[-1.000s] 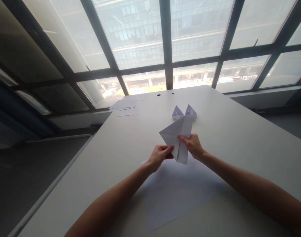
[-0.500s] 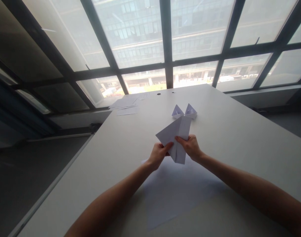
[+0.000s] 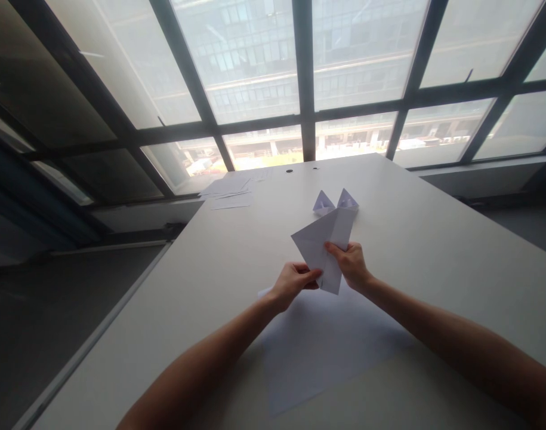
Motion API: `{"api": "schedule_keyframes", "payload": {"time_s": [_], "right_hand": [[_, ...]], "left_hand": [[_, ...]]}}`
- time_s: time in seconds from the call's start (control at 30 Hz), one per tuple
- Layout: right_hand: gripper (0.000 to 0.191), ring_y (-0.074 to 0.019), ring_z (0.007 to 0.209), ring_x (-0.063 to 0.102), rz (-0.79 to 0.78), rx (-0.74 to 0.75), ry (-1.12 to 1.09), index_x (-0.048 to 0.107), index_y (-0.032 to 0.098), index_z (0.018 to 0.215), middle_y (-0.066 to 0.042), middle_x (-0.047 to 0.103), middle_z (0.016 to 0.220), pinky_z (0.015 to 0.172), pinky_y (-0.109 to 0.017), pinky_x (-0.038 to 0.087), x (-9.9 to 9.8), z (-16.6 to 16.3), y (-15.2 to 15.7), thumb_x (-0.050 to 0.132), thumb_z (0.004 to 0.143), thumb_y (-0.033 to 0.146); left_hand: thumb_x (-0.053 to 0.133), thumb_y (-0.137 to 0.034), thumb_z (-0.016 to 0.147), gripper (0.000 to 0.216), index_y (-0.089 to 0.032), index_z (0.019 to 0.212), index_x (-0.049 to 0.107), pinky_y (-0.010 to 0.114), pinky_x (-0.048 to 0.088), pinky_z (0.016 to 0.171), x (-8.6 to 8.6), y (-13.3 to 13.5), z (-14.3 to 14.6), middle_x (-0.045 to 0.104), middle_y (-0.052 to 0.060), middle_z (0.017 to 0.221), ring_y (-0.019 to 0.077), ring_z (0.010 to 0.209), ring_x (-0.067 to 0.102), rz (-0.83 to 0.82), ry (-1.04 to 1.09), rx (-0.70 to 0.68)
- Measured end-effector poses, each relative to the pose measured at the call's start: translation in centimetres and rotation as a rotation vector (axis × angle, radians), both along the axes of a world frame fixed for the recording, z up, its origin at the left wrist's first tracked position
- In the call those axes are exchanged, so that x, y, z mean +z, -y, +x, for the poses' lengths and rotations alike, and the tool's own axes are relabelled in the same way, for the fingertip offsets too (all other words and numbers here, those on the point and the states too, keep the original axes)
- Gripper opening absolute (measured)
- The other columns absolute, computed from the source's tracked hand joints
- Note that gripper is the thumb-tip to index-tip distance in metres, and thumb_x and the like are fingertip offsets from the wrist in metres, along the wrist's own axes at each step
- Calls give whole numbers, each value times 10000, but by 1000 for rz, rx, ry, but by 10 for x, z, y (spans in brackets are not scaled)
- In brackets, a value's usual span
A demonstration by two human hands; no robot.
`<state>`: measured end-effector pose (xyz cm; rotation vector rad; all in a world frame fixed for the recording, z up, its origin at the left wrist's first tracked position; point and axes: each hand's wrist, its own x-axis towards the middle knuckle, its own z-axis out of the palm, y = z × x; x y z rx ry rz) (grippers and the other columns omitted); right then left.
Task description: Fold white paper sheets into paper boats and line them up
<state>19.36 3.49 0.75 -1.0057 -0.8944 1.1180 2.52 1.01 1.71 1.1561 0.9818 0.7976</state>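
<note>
A folded sheet of white paper (image 3: pixel 320 233) is held up above the table between both hands, tilted, with a pointed corner toward the left and a long crease down its right part. My left hand (image 3: pixel 295 283) pinches its lower left edge between thumb and fingers. On the right side, my right hand (image 3: pixel 351 263) grips it, thumb across the front and the other fingers mostly hidden behind. Below lies a flat white sheet (image 3: pixel 326 352), partly under my forearms. Just beyond the held paper stand two small folded paper shapes (image 3: pixel 324 203) with pointed tops.
The white table (image 3: pixel 434 251) stretches away to large windows with dark frames (image 3: pixel 305 77). Several loose paper sheets (image 3: pixel 228 190) lie at its far left edge. A dark round hole (image 3: pixel 289 171) sits near the far end.
My left hand has slid down the folded paper toward its bottom edge. The paper has shifted slightly right, with my right hand still gripping it.
</note>
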Motion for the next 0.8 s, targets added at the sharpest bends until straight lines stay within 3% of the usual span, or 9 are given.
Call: {"api": "schedule_keyframes", "payload": {"time_s": [0.37, 0.57, 0.7, 0.8], "right_hand": [[347, -199, 610, 614, 10, -64, -34, 736, 97, 745, -77, 707, 704, 547, -300, 482, 2, 0, -1, 822, 654, 420], [361, -211, 637, 627, 26, -102, -27, 739, 100, 758, -88, 719, 751, 555, -308, 488, 1, 1, -4, 818, 650, 435], [357, -216, 666, 636, 37, -72, -19, 746, 106, 782, -90, 729, 781, 577, -308, 494, 2, 5, -4, 813, 657, 434], [363, -210, 664, 634, -4, 47, 6, 748, 94, 798, -98, 730, 785, 583, -300, 493, 3, 10, -4, 817, 655, 420]], "left_hand": [[821, -453, 692, 395, -86, 788, 710, 309, 533, 712, 2, 4, -1, 716, 110, 751, 197, 717, 690, 14, -66, -55], [779, -461, 739, 386, -86, 771, 692, 273, 491, 631, 3, 6, 3, 697, 98, 680, 183, 653, 663, 174, -103, -46], [807, -475, 709, 572, -111, 1118, 640, 324, 513, 696, 11, 4, -5, 703, 87, 730, 210, 701, 678, 120, -11, -142], [753, -527, 758, 679, -195, 1310, 540, 362, 501, 840, 20, -8, -22, 715, 119, 981, 232, 908, 682, 47, 123, -247]]}}
